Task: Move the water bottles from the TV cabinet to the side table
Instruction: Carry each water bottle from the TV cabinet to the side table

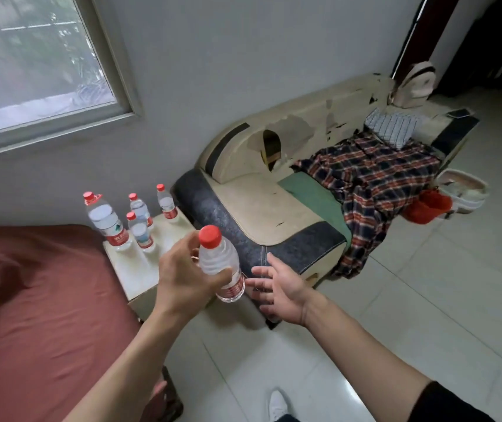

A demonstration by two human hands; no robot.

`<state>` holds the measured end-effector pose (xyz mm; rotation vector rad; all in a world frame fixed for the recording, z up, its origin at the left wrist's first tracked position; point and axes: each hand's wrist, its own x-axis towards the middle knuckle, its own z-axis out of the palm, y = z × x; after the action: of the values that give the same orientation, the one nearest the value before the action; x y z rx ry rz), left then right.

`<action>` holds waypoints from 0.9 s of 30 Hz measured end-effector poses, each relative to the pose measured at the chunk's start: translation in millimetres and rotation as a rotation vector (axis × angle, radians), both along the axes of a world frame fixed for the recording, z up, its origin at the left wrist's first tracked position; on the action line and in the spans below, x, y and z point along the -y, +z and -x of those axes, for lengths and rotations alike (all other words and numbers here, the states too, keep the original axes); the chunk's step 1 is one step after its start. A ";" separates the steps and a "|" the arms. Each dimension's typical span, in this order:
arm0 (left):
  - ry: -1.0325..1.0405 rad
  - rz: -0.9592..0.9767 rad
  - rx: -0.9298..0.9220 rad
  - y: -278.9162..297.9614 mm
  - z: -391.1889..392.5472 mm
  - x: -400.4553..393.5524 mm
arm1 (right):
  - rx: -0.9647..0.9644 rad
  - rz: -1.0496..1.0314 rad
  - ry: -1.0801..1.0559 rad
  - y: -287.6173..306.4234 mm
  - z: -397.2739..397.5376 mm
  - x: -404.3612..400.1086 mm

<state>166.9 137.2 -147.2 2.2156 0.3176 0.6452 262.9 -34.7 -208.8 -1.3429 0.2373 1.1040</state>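
Observation:
My left hand (182, 275) grips a clear water bottle (220, 263) with a red cap and red label, held tilted in the air over the near right corner of the white side table (134, 271). My right hand (277, 289) is open, fingers spread, just right of the bottle and not touching it. Several more red-capped water bottles stand upright at the back of the side table, the largest (105, 222) at the left and the farthest (167, 204) by the sofa arm. The TV cabinet is out of view.
A bed with a rust-red sheet (36, 300) borders the table's left side. A worn cream and dark sofa (262, 205) with a plaid blanket (377, 178) stands right of it. A white basket (463, 190) and tiled floor (396, 300) lie to the right.

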 end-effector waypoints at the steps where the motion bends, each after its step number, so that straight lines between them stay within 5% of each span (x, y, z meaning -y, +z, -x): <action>1: 0.017 -0.016 -0.003 -0.6 -13.4 0.8 | 0.006 0.000 0.030 -2.7 -15.1 -3.9; 11: 0.183 -0.016 -0.048 -3.8 -98.4 -36.8 | -0.002 0.001 0.239 -11.0 -127.6 -68.6; 27: 0.270 0.108 -0.014 -61.0 -215.9 -239.0 | 0.081 0.140 0.386 -47.5 -262.2 -278.3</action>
<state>382.8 376.2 -208.2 2.0930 0.6514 0.7382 525.1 243.6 -256.3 -1.5984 -0.0080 1.3686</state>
